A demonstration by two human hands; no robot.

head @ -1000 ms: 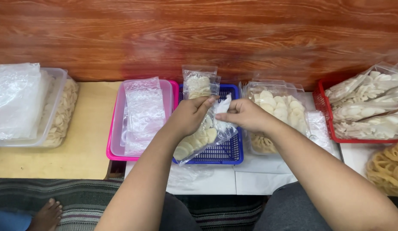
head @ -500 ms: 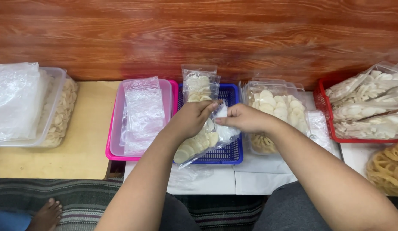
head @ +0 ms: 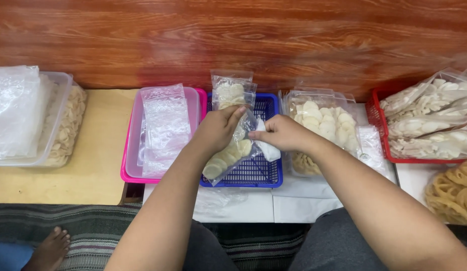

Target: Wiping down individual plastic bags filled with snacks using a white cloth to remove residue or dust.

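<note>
Both hands work the mouth of a clear bag of pale round crackers (head: 228,158) held over the blue basket (head: 261,173): the left hand (head: 218,129) has a closed grip on the bag's upper edge, and the right hand (head: 281,133) pinches the same edge beside a white folded piece (head: 267,148). This looks like the closing step; a firm, even fold seems called for. A filled packet (head: 232,93) leans at the basket's back, the pink tray (head: 130,175) of empty bags sits left, and the tub of crackers (head: 326,123) crowds the right wrist.

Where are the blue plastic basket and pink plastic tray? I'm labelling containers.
blue plastic basket (head: 253,176): head view, bare mesh floor near front rim.
pink plastic tray (head: 124,168): head view, left rim.
</note>
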